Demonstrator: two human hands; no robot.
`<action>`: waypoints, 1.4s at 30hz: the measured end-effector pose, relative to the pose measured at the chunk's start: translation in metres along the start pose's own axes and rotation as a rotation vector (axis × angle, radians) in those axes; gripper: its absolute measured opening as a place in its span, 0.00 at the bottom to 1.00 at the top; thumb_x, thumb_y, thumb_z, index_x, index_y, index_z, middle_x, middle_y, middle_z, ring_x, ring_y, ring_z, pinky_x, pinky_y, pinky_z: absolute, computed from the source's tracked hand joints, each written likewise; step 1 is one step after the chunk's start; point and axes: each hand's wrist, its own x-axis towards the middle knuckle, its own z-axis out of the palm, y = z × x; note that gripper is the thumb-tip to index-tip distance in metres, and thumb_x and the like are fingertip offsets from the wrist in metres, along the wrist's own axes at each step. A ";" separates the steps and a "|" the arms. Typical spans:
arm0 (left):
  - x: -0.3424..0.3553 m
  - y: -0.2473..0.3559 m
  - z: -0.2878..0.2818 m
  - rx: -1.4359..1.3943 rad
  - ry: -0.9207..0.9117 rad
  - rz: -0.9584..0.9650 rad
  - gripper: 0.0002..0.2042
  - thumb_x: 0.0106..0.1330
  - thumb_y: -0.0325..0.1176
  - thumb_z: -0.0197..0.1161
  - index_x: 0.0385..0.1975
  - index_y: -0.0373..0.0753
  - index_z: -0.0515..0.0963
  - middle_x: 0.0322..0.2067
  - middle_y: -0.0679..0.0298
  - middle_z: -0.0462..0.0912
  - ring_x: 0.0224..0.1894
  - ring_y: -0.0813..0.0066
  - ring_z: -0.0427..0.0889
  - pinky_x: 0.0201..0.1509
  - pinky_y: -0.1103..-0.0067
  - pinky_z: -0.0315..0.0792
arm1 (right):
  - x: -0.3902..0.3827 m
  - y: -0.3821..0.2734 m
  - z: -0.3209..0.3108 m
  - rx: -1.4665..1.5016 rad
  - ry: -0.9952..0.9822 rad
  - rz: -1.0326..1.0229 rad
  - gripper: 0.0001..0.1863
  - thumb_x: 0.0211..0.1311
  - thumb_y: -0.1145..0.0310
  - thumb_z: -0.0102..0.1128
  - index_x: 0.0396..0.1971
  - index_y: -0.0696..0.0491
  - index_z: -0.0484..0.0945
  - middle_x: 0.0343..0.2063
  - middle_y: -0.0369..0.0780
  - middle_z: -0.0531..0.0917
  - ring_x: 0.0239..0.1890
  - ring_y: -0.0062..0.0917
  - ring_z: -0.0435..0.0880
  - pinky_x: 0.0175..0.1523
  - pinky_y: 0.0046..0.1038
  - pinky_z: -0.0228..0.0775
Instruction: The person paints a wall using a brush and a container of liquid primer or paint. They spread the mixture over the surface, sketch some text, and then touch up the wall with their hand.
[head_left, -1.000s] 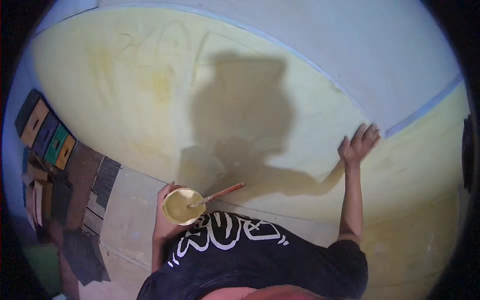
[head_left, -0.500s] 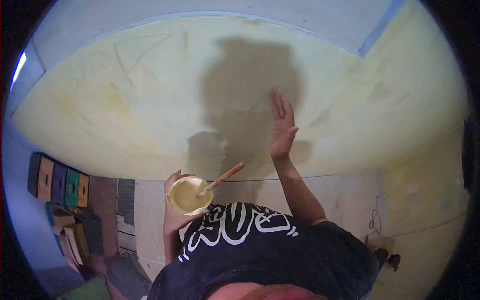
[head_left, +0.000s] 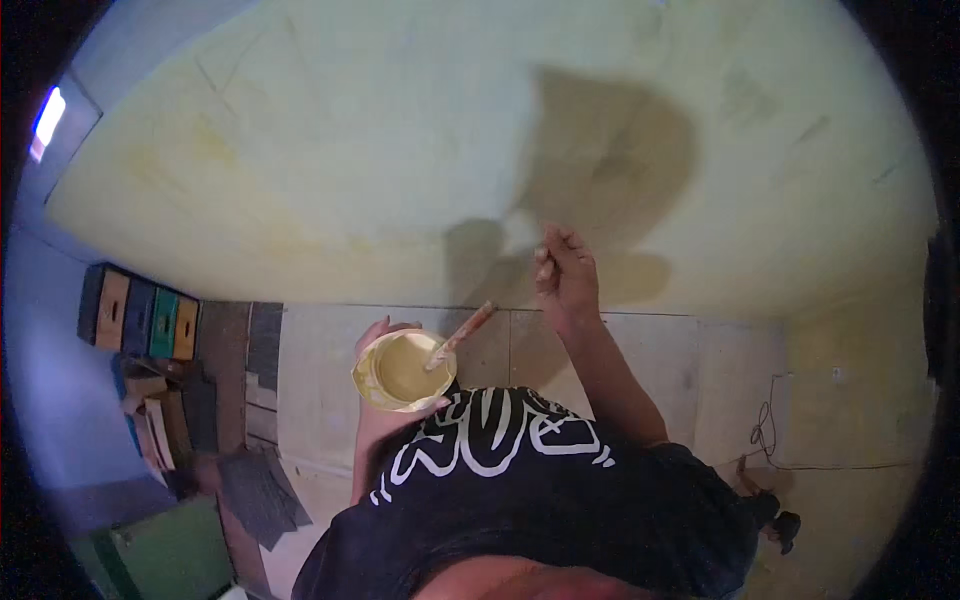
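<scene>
My left hand [head_left: 379, 419] holds a tub of creamy pale-yellow paint [head_left: 404, 371], its fingers wrapped around the side. Paint is smeared on the tub's uneven rim. A paint-stained stick-like handle [head_left: 466, 331] leans out of the tub toward the right; its lower end is sunk in the paint and hidden. My right hand [head_left: 568, 277] is raised in front of the pale-yellow wall [head_left: 340, 150], fingers curled in toward the thumb. I see nothing held in it. Whether its fingertips touch the wall, I cannot tell.
Shadows of my head and hands fall on the wall. At the left stands a unit with several coloured drawers [head_left: 150, 315], with stacked boards or boxes [head_left: 160, 430] beside it. Dark sheets [head_left: 262, 495] lie on the floor. A thin cable [head_left: 765, 430] lies at the right.
My right hand has gone from flat with fingers stretched to curled, and lower. The tub has shifted slightly right and up in the view. My view has turned, showing more floor.
</scene>
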 end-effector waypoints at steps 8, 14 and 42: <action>-0.058 -0.040 -0.030 0.054 -0.107 -0.345 0.57 0.37 0.40 0.85 0.67 0.38 0.53 0.58 0.54 0.70 0.58 0.64 0.74 0.61 0.68 0.71 | -0.062 0.189 -0.261 -1.734 -0.209 0.138 0.14 0.68 0.65 0.53 0.41 0.61 0.78 0.36 0.49 0.84 0.38 0.44 0.84 0.46 0.42 0.77; -0.080 -0.089 -0.038 0.166 -0.306 -0.584 0.54 0.39 0.40 0.84 0.66 0.38 0.55 0.58 0.56 0.70 0.58 0.65 0.73 0.63 0.69 0.70 | -0.191 0.185 -0.456 -1.870 -0.219 1.219 0.31 0.50 0.59 0.71 0.51 0.63 0.75 0.51 0.53 0.78 0.50 0.46 0.80 0.52 0.39 0.73; 0.149 -0.160 0.141 0.062 -0.735 0.041 0.56 0.39 0.37 0.85 0.66 0.38 0.49 0.60 0.51 0.67 0.62 0.60 0.70 0.65 0.67 0.67 | -0.101 0.418 -0.362 -1.019 -0.044 0.971 0.46 0.65 0.32 0.36 0.63 0.62 0.65 0.60 0.56 0.71 0.64 0.45 0.70 0.69 0.40 0.59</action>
